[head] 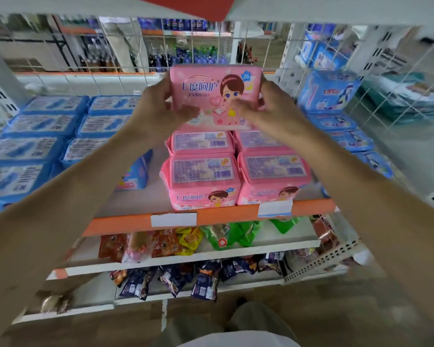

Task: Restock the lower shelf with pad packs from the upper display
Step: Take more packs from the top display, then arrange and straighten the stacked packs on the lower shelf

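A pink pad pack (211, 88) with a cartoon girl on its face is held upright above the pink stack. My left hand (161, 108) grips its left side, thumb on the front. My right hand (266, 108) grips its right side, fingers across the lower front. Below it, several pink pad packs (203, 171) stand in two rows on the shelf with the orange front edge (120, 225).
Blue pad packs (33, 141) fill the shelf's left part, and more blue packs (341, 121) line the right. A wire grid (191, 46) backs the shelf. Snack bags (161, 242) lie on the lower shelves. A bare patch of shelf (148, 199) shows left of the pink stack.
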The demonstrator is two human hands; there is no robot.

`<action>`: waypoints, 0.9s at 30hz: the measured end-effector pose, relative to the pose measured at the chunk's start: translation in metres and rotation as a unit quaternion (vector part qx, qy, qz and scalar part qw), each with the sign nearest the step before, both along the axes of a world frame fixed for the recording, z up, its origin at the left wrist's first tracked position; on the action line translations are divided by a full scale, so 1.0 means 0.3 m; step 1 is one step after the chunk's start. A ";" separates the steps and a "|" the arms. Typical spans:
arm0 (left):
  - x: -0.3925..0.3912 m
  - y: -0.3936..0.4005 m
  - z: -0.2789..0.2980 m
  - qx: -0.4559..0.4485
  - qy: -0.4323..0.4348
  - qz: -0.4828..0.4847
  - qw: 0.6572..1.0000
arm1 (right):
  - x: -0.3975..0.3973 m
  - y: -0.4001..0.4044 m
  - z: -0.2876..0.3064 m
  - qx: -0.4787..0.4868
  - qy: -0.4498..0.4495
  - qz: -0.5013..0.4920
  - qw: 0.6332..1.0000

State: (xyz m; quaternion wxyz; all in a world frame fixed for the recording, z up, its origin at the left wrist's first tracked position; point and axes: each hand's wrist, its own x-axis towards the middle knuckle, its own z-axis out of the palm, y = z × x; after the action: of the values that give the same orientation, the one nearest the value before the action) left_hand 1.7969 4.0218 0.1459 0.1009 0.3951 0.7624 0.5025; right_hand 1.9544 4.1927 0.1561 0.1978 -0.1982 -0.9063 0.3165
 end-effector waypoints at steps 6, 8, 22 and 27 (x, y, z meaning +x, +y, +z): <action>-0.067 0.026 -0.027 0.001 -0.005 0.027 1.000 | -0.099 0.063 -0.025 0.004 -0.005 0.022 1.000; -0.086 0.029 -0.023 0.000 -0.006 0.032 0.999 | -0.120 0.078 -0.029 0.010 -0.002 0.026 1.000; -0.174 0.080 -0.028 -0.018 0.039 0.040 0.998 | -0.228 0.124 -0.046 0.014 0.028 0.011 0.999; -0.192 0.109 -0.035 -0.019 0.054 0.045 0.997 | -0.259 0.142 -0.045 0.030 0.036 0.009 0.999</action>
State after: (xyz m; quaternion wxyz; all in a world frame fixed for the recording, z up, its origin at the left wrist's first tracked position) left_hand 1.7393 4.0546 0.1354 0.0442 0.3852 0.7932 0.4696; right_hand 1.8766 4.2352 0.1427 0.2331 -0.1722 -0.9095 0.2981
